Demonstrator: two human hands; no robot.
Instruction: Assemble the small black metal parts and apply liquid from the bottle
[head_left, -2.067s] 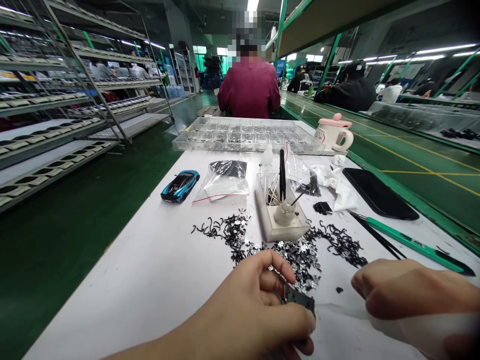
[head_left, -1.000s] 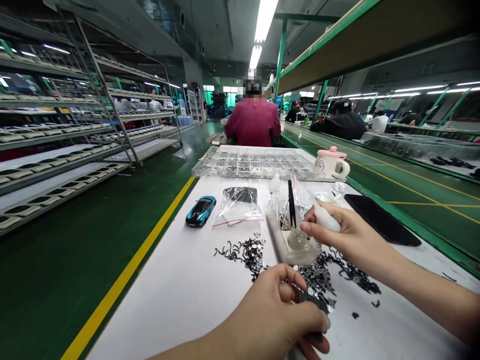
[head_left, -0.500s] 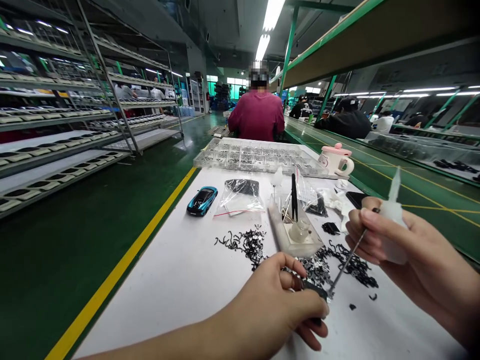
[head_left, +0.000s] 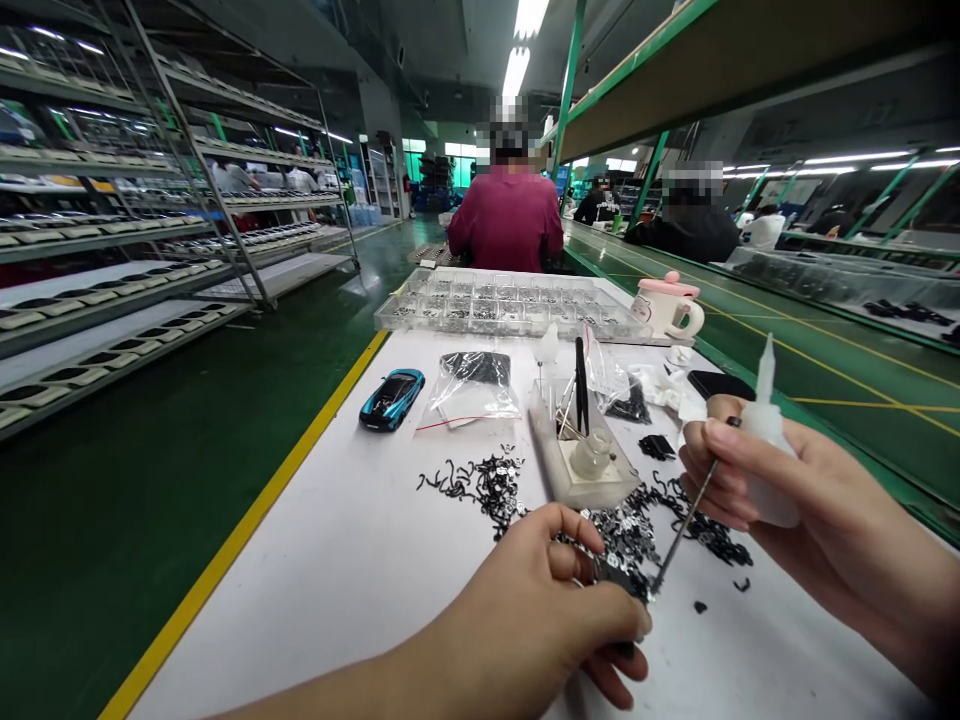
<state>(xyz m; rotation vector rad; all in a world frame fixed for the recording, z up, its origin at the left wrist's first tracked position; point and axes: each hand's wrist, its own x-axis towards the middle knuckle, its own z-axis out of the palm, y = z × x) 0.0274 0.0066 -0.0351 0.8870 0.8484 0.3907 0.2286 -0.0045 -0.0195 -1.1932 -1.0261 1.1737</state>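
My left hand (head_left: pixel 562 600) is closed round a small black part (head_left: pixel 619 577), partly hidden by the thumb and fingers. In my right hand (head_left: pixel 772 465) are a thin metal rod (head_left: pixel 686 525), pinched near its top, and a translucent white bottle (head_left: pixel 772 480) with a pointed nozzle, tilted slightly. The rod's lower tip meets or nearly meets the black part's right end. Beyond both hands lie loose black and silver pieces (head_left: pixel 626 535) on the white table (head_left: pixel 322 580). A holder (head_left: pixel 592 490) bears a small glass jar (head_left: pixel 592 455) and upright black tweezers (head_left: pixel 581 385).
A blue toy car (head_left: pixel 392 399) and a clear bag (head_left: pixel 472 388) lie at the left. Behind them stand a compartment tray (head_left: pixel 502 325) and a pink-lidded mug (head_left: pixel 666 308). A person in a maroon top (head_left: pixel 506 215) sits ahead. Racks (head_left: pixel 172 225) line the left side.
The whole view has shifted slightly, moving the scene left and a little up. Both hands keep their holds, and the rod's tip stays by the black part.
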